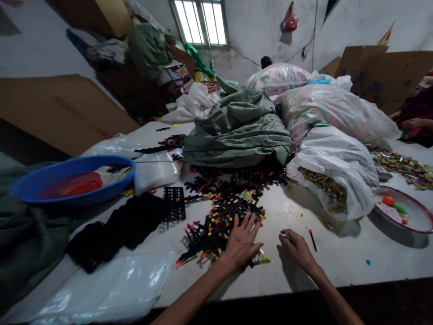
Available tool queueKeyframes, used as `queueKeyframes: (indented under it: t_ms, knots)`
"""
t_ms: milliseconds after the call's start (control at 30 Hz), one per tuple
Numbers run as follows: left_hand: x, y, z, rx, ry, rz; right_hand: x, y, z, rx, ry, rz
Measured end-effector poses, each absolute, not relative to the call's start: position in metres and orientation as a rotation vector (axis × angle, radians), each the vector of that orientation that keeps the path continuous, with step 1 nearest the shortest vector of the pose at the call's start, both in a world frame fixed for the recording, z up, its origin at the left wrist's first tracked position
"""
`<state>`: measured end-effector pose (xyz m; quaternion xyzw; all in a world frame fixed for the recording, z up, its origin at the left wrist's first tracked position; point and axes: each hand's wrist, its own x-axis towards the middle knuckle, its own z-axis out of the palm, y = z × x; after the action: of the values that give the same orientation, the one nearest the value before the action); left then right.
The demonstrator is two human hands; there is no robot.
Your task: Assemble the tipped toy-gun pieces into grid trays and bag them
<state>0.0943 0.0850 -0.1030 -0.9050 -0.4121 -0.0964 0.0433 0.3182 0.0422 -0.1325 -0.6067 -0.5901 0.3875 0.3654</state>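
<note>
My left hand [241, 237] lies with fingers spread on a pile of small black plastic pieces [216, 225] with orange, yellow and pink tips; some look like toy guns. My right hand [297, 247] is to its right, just over the white tabletop [270, 282], with its fingers curled together. What they hold, if anything, is too small to make out. Beside that hand lies a thin black stick with an orange tip [312, 239]. Near my left wrist is a small see-through packet of coloured bits [261, 260].
Left are a blue basin [77, 198], black grid-like plastic pieces [135, 221] and see-through plastic bags [108, 289]. Behind the pile are a green cloth sack [237, 131] and an open white sack [341, 158]. A red-rimmed dish [402, 214] stands right. Another person's hand [417, 123] is far right.
</note>
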Motion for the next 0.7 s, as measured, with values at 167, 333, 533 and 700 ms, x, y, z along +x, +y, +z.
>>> queueKeyframes:
  t_ms: [167,333,533,700]
  knots:
    - [0.043,0.123,-0.114,-2.728,-1.219,-0.417,0.316,0.052,-0.138,-1.525,-1.535,0.986]
    - [0.021,0.175,-0.097,-2.667,-1.240,-0.447,0.317,0.059,-0.135,-1.499,-1.488,1.015]
    - [0.091,0.215,-0.080,-2.622,-1.500,-0.425,0.319,0.064,-0.136,-1.461,-1.338,1.171]
    - [0.180,0.251,-0.096,-2.588,-1.837,-0.438,0.323,0.069,-0.145,-1.436,-1.298,1.258]
